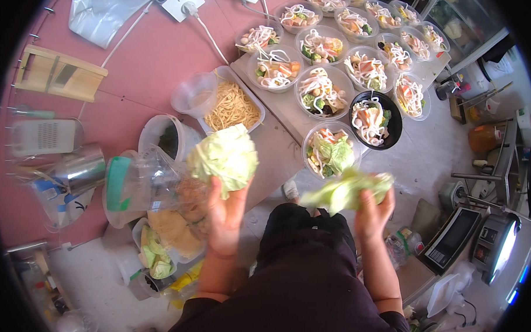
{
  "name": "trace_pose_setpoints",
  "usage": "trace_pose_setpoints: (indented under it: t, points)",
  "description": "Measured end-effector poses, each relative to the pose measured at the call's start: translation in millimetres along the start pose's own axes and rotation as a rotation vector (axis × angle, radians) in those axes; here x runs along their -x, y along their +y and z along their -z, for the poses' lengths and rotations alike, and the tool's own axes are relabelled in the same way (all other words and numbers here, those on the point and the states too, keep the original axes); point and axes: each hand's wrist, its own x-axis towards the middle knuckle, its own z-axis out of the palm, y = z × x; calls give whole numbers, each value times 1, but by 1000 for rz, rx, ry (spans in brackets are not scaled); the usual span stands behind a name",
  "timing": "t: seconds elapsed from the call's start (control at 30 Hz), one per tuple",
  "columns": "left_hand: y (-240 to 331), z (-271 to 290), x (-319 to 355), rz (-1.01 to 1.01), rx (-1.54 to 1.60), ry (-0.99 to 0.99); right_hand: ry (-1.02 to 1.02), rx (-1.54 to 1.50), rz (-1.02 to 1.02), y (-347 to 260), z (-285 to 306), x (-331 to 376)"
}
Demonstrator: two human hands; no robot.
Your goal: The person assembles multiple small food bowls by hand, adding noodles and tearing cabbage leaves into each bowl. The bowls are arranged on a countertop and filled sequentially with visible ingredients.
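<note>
Tearing leaves: left hand (pixel 226 214) clamped on cabbage head (pixel 225 156), right hand (pixel 374 213) gripping torn leaf (pixel 346 189), bound next for salad bowl (pixel 330 151).

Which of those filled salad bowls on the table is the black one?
The black bowl sits at the near right of the cluster, just beyond the right hand; every other bowl is clear plastic.

cabbage head (pixel 225 157) in left hand (pixel 226 214)
</note>
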Motion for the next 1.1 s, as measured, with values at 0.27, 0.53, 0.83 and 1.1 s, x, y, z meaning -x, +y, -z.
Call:
trace_pose_setpoints:
  t: [0.27,0.53,0.83,1.1]
  points:
    - [11,10,15,23,17,8,111,-122,-110,-15,53,-71]
    - [2,6,9,114,2,-63,-64,-5,-215,-3,-20,-170]
    - [-12,-10,4,106,-156,-257,-776,364,33,3,-89,-83]
    - [-25,-22,-2,20,-249,-125,-653,354,137,22,-102,-18]
